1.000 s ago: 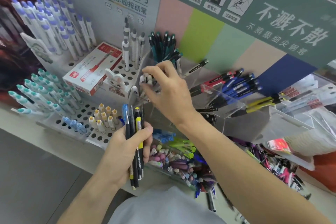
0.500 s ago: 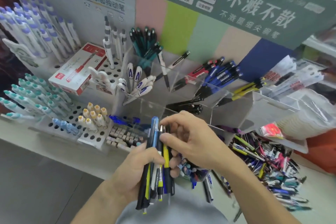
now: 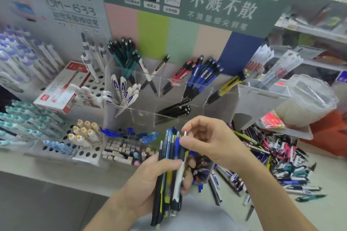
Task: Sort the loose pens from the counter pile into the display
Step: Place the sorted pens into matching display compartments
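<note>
**Pen sorting at counter display: hands and compartments**

While the left hand grips a bundle of pens upright in its fist, thumb across the barrels, the right hand pinches the top of one pen in that bundle between thumb and forefinger; its other fingers are loosely curled. The bundle holds black, blue, yellow and white barrels, tips upward.

Behind the hands stands the clear acrylic display, divided into compartments. Upper row, left to right: dark teal pens; two black-and-white pens leaning apart; red pens; blue pens; yellow-and-black pens. Middle row: white pens with blue lettering at the left, black pens lying slanted further right; the compartment between them appears unfilled, though glare makes this uncertain. Lower row: blue pens lying flat, and below them small erasers or caps, too blurred to identify.

Left of the acrylic unit, a white perforated rack holds cream-capped pens, light blue pens, teal-capped pens and purple-capped pens. A red-and-white pen box rests on it.

The loose pile of pens lies on the counter at the right, below the right forearm. A translucent plastic tub stands behind the pile; its contents cannot be determined.
</note>
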Demonstrator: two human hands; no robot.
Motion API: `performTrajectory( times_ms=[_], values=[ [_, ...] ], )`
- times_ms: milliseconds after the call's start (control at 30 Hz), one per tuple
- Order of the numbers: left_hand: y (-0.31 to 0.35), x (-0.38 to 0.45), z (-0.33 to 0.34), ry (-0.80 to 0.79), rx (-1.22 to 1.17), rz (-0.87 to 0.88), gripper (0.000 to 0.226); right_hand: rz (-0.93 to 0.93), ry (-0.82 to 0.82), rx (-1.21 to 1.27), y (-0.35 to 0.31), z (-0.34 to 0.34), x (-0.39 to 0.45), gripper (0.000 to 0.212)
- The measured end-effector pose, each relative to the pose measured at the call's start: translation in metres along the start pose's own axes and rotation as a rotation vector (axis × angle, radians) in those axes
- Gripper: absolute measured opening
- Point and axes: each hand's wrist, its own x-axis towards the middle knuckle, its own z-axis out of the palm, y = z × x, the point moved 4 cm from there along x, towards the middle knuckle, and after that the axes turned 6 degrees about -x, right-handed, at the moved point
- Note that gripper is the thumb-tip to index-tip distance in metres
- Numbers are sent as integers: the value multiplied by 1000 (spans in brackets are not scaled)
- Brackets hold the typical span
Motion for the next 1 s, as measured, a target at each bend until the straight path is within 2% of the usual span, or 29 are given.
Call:
performTrajectory(
  times_ms=[100, 200, 300, 400, 533, 633, 700, 767, 800, 900, 1000],
  values=[
    [-6, 2, 3, 28, -11, -8, 26, 24, 32, 43, 3, 3, -4, 39],
    [-11, 3, 1, 181, 26, 21, 27, 50, 41, 41, 7, 2, -12, 41],
    [-13, 3, -2, 315, 37, 58, 33, 104, -86, -59, 13, 1, -24, 37],
    [-16, 3, 1, 332, 4, 42, 35, 143, -154, -92, 21, 3, -37, 34],
    [-25, 4, 2, 345, 22, 16, 42, 191, -64, -103, 19, -23, -54, 32],
    [-28, 5, 2, 317, 1, -2, 38, 173, 198, 133, 13, -63, -70, 33],
    [-31, 5, 4, 302, -115, -18, 48, 148, 308, 306, 15, -76, -78, 42],
    [-33, 7, 7, 304, -216, -18, 57, 175, 256, 374, 24, -67, -81, 45],
    [-33, 9, 9, 303, -240, -11, 58, 209, 193, 380, 30, -53, -82, 42],
    [-34, 14, 15, 353, -262, 11, 61, 303, -25, 410, 43, 2, -84, 54],
    [-37, 19, 17, 439, -245, 49, 62, 327, -56, 334, 52, 34, -78, 43]
  ],
)
